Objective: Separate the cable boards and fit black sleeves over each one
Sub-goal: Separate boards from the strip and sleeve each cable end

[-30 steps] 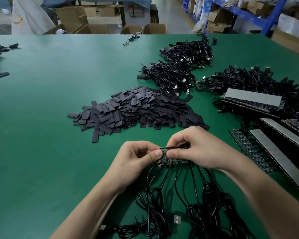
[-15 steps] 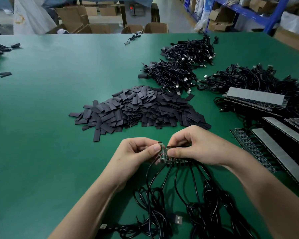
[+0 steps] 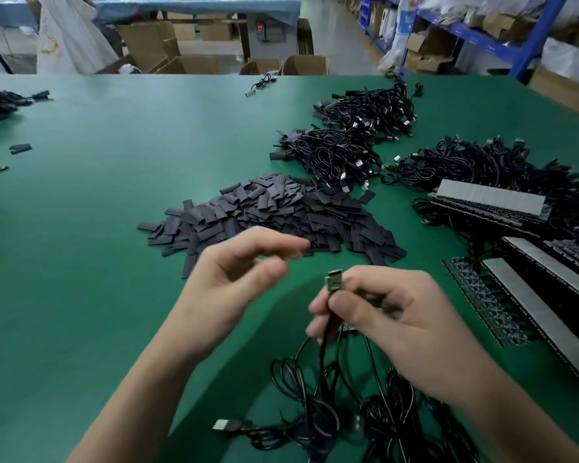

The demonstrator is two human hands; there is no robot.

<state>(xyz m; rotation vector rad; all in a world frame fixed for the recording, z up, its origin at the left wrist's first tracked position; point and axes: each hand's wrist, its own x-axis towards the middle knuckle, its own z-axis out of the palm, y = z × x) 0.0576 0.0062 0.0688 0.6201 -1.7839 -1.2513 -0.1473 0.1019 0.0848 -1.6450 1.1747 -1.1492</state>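
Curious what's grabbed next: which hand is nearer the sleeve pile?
Left. The left hand hovers just short of the sleeve pile; the right hand sits farther back, pinching a board.

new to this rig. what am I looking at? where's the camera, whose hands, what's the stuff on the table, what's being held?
There is no machine here: a person works with bare hands. The single picture comes from a camera worn on their head, looking forward and down.

The surface is a green table. In the middle lies a pile of flat black sleeves. Behind it and to the right lie heaps of black cables with USB plugs. At the right edge lie long panels of boards, not yet broken apart.

The right hand pinches one small board. Its cable hangs down into a tangle near the person. The left hand holds nothing; its fingers are loosely curved, just in front of the sleeve pile.
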